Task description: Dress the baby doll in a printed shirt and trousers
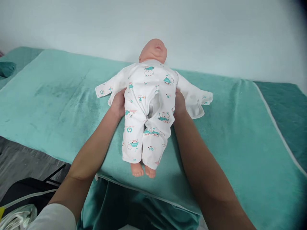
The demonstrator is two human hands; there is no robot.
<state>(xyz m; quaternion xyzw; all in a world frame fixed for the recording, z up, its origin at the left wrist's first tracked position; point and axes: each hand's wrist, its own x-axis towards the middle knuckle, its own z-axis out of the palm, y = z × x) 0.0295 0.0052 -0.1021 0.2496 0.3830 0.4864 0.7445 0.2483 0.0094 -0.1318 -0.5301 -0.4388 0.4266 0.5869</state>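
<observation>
A baby doll [153,52] lies on its back on a green bed cover, its head toward the wall and its bare feet [143,170] toward me. It wears a white printed long-sleeved top [150,72] and matching open-crotch trousers [133,127]. Both sleeves spread out flat to the sides. At the doll's left-hand side in view, my left hand [119,101] grips its waist, fingers tucked behind the clothes. My right hand [179,102] holds the opposite side at the same height, its fingertips hidden too. Whether they pinch cloth or body cannot be seen.
The green cover [59,95] stretches along a white wall [120,25]. Darker green bedding [285,111] shows at the right end. Green cloth [134,204] hangs below the front edge. At lower left are a black chair-like object [26,188] and a bundle in clear plastic [20,217].
</observation>
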